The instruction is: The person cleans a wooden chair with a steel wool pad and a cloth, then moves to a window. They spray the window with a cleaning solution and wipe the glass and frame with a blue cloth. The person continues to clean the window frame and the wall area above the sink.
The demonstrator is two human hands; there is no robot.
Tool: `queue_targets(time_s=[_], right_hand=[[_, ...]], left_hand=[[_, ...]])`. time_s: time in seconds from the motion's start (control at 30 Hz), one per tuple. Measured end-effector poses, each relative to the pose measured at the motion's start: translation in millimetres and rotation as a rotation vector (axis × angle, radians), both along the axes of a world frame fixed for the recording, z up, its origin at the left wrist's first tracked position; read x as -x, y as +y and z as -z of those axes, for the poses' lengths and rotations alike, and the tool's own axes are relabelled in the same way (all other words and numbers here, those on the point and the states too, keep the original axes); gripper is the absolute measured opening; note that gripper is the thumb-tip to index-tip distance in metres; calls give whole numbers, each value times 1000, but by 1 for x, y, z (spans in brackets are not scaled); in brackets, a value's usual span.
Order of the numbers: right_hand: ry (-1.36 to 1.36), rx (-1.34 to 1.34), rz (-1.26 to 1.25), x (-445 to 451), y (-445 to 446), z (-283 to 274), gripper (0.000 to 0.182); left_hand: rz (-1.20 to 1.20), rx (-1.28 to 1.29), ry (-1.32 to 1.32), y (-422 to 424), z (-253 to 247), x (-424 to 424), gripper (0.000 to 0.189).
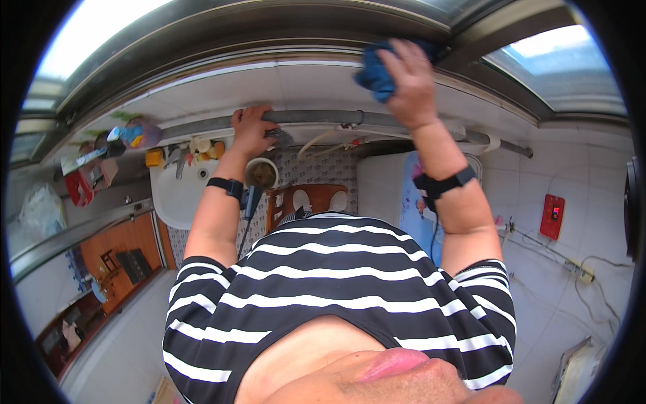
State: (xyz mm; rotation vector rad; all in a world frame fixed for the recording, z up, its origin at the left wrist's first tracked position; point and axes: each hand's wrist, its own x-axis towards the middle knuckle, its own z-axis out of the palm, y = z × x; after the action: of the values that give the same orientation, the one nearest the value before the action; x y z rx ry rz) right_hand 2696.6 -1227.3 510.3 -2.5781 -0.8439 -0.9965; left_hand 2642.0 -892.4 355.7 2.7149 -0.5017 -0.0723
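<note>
My right hand [411, 83] presses a blue cloth [377, 73] against the lower part of a dark metal window frame [333, 30]. Some of the cloth bunches out on the left side of the hand. Further left and lower, my left hand [254, 131] rests on a long grey pipe [313, 117] that runs along the tiled wall. A dark, wiry clump, perhaps a scouring pad [280, 137], shows at that hand's thumb; whether the fingers grip it is hard to tell.
A white washbasin [176, 202] with bottles and small items stands at lower left, beside a round bucket [261, 174]. My feet are on a brown wooden stool [287, 197]. Thin pipes with red valves [357, 143] run below the grey pipe. A red wall-mounted unit [552, 217] hangs at right.
</note>
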Motion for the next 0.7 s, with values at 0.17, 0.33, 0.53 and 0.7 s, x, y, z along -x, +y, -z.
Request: queue_targets(time_s=[0.17,0.33,0.53,0.7], right_hand=[[-41,28,-215,-16,39,-9,36],[-77,29,64,-10,-10,-4,35],[28,-122,-154,-9,-14,-9,36],[-246,-63,-136,0,-26,-74,40]], left_hand=[[30,-36,-5,2,0,-11,31],[-2,-51,-4,7,11,-10,34],[-8,-61,14,13,6,-19,33],[-36,-78,31,22,9,-20,33]])
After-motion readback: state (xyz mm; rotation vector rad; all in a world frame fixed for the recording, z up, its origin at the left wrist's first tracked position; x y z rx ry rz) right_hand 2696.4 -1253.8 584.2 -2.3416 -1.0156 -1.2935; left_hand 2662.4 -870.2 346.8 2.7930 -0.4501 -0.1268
